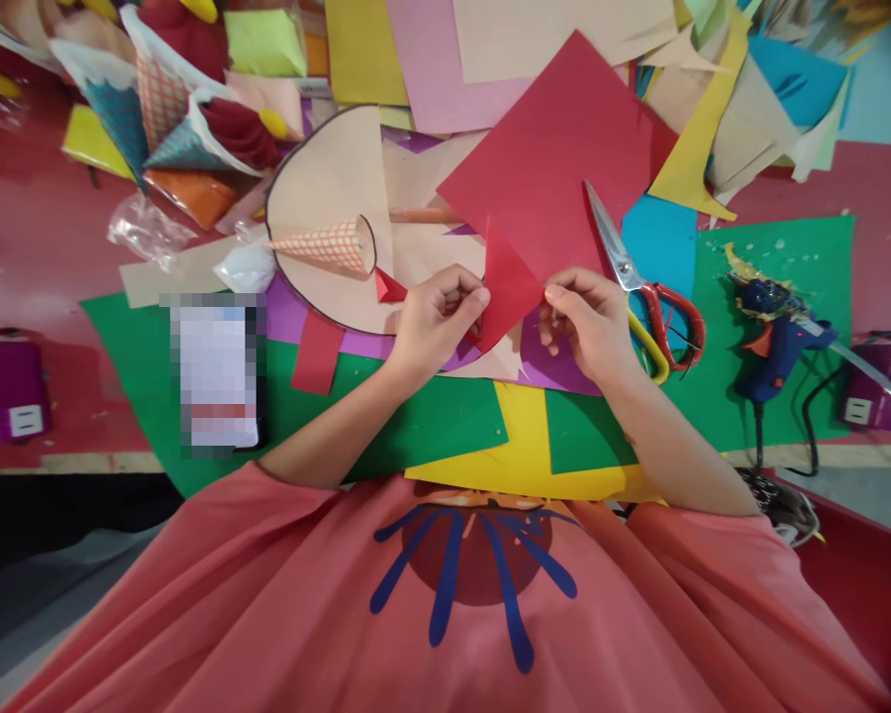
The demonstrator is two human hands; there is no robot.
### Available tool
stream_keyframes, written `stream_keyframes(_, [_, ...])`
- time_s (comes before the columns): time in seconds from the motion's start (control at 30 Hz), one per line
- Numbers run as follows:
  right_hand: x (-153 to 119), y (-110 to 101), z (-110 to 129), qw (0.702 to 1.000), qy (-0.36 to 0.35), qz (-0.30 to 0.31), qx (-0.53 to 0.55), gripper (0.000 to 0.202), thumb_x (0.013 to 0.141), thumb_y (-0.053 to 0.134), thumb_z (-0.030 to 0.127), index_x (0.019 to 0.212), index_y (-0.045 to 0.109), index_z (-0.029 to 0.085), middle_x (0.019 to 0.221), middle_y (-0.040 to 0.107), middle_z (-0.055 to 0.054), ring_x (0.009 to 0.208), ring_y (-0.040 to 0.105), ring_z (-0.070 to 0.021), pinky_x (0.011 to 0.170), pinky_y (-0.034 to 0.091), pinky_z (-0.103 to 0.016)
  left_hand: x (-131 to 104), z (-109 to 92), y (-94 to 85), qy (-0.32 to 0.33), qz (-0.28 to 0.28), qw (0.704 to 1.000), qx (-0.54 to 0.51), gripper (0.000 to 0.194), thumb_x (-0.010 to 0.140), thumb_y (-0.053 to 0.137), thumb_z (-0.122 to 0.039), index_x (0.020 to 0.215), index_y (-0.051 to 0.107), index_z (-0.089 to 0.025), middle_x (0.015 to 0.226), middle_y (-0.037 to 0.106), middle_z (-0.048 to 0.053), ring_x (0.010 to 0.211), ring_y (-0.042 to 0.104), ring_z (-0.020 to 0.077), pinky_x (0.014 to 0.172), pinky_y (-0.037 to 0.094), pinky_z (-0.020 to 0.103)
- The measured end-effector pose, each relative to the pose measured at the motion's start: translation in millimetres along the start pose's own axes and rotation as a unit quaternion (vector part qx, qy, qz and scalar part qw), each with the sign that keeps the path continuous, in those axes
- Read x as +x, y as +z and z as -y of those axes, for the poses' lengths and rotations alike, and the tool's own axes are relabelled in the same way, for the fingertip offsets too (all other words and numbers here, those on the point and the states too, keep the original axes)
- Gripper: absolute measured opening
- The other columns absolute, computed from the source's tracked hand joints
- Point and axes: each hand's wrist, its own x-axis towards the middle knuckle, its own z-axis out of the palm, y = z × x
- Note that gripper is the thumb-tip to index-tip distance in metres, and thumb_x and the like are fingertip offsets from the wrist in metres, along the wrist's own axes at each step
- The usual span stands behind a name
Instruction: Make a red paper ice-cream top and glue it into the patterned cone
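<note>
A small red paper piece (pixel 506 282) with a pointed top stands between my hands. My left hand (pixel 445 322) is closed, pinching its left side with thumb and fingers. My right hand (pixel 583 322) has thumb and forefinger pressed together at the piece's right corner. Behind it lies a large red sheet (pixel 556 149). Scissors (pixel 624 267) with red and yellow handles rest just right of my right hand. Left of my hands, a checked paper cone (pixel 334 245) lies on a cream rounded sheet (pixel 319 188), with a small folded red piece (pixel 390 287) beside it.
A blue glue gun (pixel 776 361) with a cord is at right on green paper (pixel 824 267). A phone (pixel 219 376) lies at left. Filled paper cones (pixel 155 99) are at back left, and paper scraps (pixel 749 119) at back right. A purple box (pixel 7 391) sits at far left.
</note>
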Motion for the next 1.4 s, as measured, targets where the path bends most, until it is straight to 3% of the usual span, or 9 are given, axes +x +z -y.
stream_keyframes(0.13, [0, -1, -2, 1.000, -0.004, 0.002, -0.023, 0.023, 0.080, 0.072, 0.037, 0.073, 0.060, 0.019, 0.053, 0.057, 0.008, 0.040, 0.053, -0.0044, 0.032, 0.040, -0.014, 3, 11, -0.1, 0.054, -0.023, 0.998, 0.008, 0.032, 0.083, 0.065, -0.050, 0.078, 0.054, -0.020, 0.061, 0.053, -0.005, 0.054, 0.054, 0.0048, 0.050, 0.043, 0.017])
stream_keyframes(0.23, [1, 0, -3, 0.999, -0.006, -0.014, -0.046, 0.028, 0.078, 0.073, 0.043, 0.073, 0.059, 0.020, 0.053, 0.056, 0.008, 0.039, 0.053, -0.0037, 0.031, 0.039, -0.013, 5, 22, -1.0, 0.119, -0.039, 0.992, 0.005, 0.034, 0.083, 0.067, -0.048, 0.102, 0.050, -0.025, 0.078, 0.063, -0.004, 0.068, 0.063, 0.0063, 0.060, 0.049, 0.018])
stream_keyframes(0.3, [0, 0, -4, 0.998, -0.012, -0.021, -0.054, 0.029, 0.078, 0.073, 0.044, 0.073, 0.058, 0.020, 0.053, 0.056, 0.008, 0.038, 0.052, -0.0036, 0.031, 0.039, -0.013, 4, 26, -1.7, 0.138, -0.035, 0.989, 0.024, 0.032, 0.086, 0.064, -0.045, 0.106, 0.050, -0.025, 0.090, 0.066, -0.002, 0.075, 0.065, 0.0066, 0.064, 0.051, 0.019])
stream_keyframes(0.4, [-1, 0, -4, 0.998, -0.021, -0.018, -0.059, 0.028, 0.079, 0.073, 0.043, 0.073, 0.058, 0.020, 0.051, 0.056, 0.009, 0.038, 0.052, -0.0041, 0.032, 0.039, -0.014, 1, 25, -2.0, 0.140, -0.008, 0.988, 0.068, 0.029, 0.090, 0.058, -0.043, 0.109, 0.053, -0.022, 0.101, 0.068, 0.003, 0.083, 0.067, 0.0086, 0.070, 0.053, 0.020])
stream_keyframes(0.57, [-2, 2, 0, 0.997, -0.018, 0.001, -0.081, 0.030, 0.077, 0.073, 0.045, 0.072, 0.056, 0.021, 0.047, 0.054, 0.009, 0.036, 0.051, -0.0051, 0.033, 0.039, -0.016, -5, 18, -0.4, 0.133, 0.064, 0.985, 0.087, 0.046, 0.083, 0.065, -0.050, 0.115, 0.051, -0.020, 0.112, 0.068, 0.008, 0.101, 0.068, 0.0165, 0.075, 0.055, 0.023])
stream_keyframes(0.8, [-5, 8, 5, 0.993, -0.002, 0.040, -0.109, 0.031, 0.076, 0.075, 0.044, 0.070, 0.057, 0.019, 0.051, 0.057, 0.008, 0.039, 0.051, -0.0044, 0.038, 0.041, -0.018, -7, 22, 4.1, 0.129, 0.112, 0.984, 0.054, 0.062, 0.079, 0.071, -0.047, 0.127, 0.036, -0.026, 0.090, 0.070, 0.000, 0.067, 0.068, 0.0105, 0.059, 0.054, 0.021])
stream_keyframes(1.03, [-5, 9, 6, 0.995, 0.009, 0.062, -0.080, 0.032, 0.075, 0.076, 0.044, 0.071, 0.057, 0.019, 0.049, 0.058, 0.008, 0.038, 0.053, -0.0050, 0.038, 0.042, -0.018, -4, 22, 1.3, 0.211, 0.047, 0.961, 0.174, 0.058, 0.080, 0.066, -0.055, 0.125, 0.044, -0.024, 0.123, 0.060, 0.007, 0.103, 0.068, 0.0197, 0.084, 0.058, 0.030])
stream_keyframes(1.2, [-5, 7, 5, 0.994, -0.001, 0.042, -0.097, 0.031, 0.076, 0.075, 0.043, 0.070, 0.056, 0.020, 0.048, 0.055, 0.009, 0.037, 0.052, -0.0050, 0.037, 0.041, -0.018, -3, 24, -2.9, 0.214, 0.024, 0.963, 0.160, 0.046, 0.090, 0.055, -0.049, 0.129, 0.040, -0.028, 0.126, 0.057, 0.007, 0.114, 0.063, 0.0221, 0.093, 0.056, 0.036])
stream_keyframes(1.4, [-1, 2, 3, 0.993, -0.040, -0.012, -0.112, 0.031, 0.077, 0.073, 0.047, 0.073, 0.057, 0.022, 0.046, 0.055, 0.009, 0.037, 0.051, -0.0058, 0.035, 0.040, -0.019, 4, 32, -9.5, 0.201, -0.031, 0.971, 0.125, 0.046, 0.090, 0.056, -0.047, 0.129, 0.039, -0.031, 0.134, 0.050, 0.007, 0.127, 0.055, 0.0249, 0.104, 0.050, 0.042])
